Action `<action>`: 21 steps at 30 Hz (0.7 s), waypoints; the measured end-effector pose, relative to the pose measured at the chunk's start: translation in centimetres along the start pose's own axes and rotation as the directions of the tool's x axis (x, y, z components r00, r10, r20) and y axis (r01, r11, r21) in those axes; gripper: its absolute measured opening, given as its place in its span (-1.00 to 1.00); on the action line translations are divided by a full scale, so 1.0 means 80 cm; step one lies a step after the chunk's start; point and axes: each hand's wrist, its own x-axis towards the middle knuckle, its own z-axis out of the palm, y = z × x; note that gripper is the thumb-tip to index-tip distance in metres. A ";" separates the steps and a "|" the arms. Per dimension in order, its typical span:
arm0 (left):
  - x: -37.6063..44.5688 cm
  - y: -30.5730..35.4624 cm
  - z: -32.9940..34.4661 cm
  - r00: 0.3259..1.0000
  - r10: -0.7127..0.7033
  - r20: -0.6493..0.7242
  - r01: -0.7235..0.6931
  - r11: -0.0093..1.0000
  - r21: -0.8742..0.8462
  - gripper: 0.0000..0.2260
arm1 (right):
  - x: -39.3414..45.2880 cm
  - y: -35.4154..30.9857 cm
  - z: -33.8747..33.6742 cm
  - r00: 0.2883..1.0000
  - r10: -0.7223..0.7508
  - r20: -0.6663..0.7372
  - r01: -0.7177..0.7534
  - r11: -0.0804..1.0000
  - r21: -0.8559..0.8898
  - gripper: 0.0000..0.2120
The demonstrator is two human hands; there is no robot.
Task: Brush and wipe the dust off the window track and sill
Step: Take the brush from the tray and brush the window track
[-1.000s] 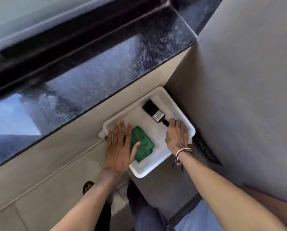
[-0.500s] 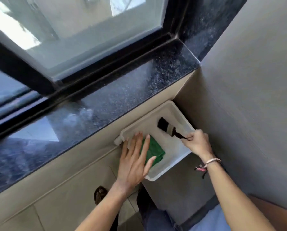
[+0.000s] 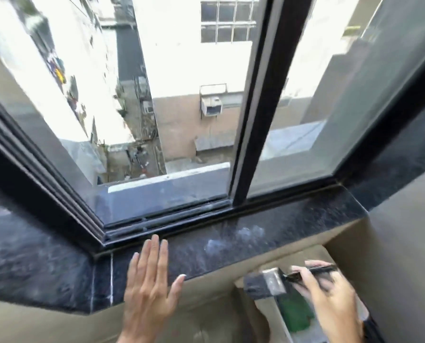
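A dusty black granite sill point(image 3: 268, 233) runs under the window, with pale dust smears near its middle. Behind it lies the black window track point(image 3: 172, 216). My right hand point(image 3: 330, 300) grips the black handle of a paintbrush point(image 3: 266, 284), held below the sill's front edge with its bristles pointing left. My left hand point(image 3: 149, 290) is open, fingers spread, over the front of the sill. A green cloth point(image 3: 296, 315) lies in the white tray below my right hand.
The white tray point(image 3: 280, 318) sits low at the right, against the beige wall point(image 3: 392, 243). A black window frame post point(image 3: 261, 107) stands upright on the track. The left pane is slid open to the outside.
My view has lifted from the tray to the window. My right hand has raised the brush out of the tray toward the sill. My left hand left the tray and rose to the sill.
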 end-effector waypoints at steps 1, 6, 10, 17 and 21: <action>0.007 -0.025 0.000 0.999 -0.046 0.015 0.046 0.999 0.019 -0.34 | -0.008 -0.009 0.035 0.999 0.008 0.041 -0.012 0.994 0.112 -0.79; 0.039 -0.085 0.010 0.983 -0.111 0.147 0.100 0.992 0.075 -0.26 | -0.016 -0.044 0.186 0.992 -0.042 0.117 -0.003 0.933 0.361 -0.87; 0.043 -0.093 0.028 0.980 -0.101 0.174 0.092 0.994 0.059 -0.27 | 0.009 -0.045 0.265 0.980 -0.076 0.184 0.020 0.956 0.291 -0.91; 0.045 -0.100 0.039 0.985 -0.099 0.141 0.094 0.995 0.043 -0.30 | 0.041 -0.021 0.247 0.795 -0.579 -0.179 0.539 0.811 -0.227 -0.91; 0.044 -0.103 0.040 0.986 -0.093 0.137 0.085 0.994 0.068 -0.29 | 0.042 -0.014 0.251 0.902 -0.431 0.018 0.427 0.887 -0.174 -0.92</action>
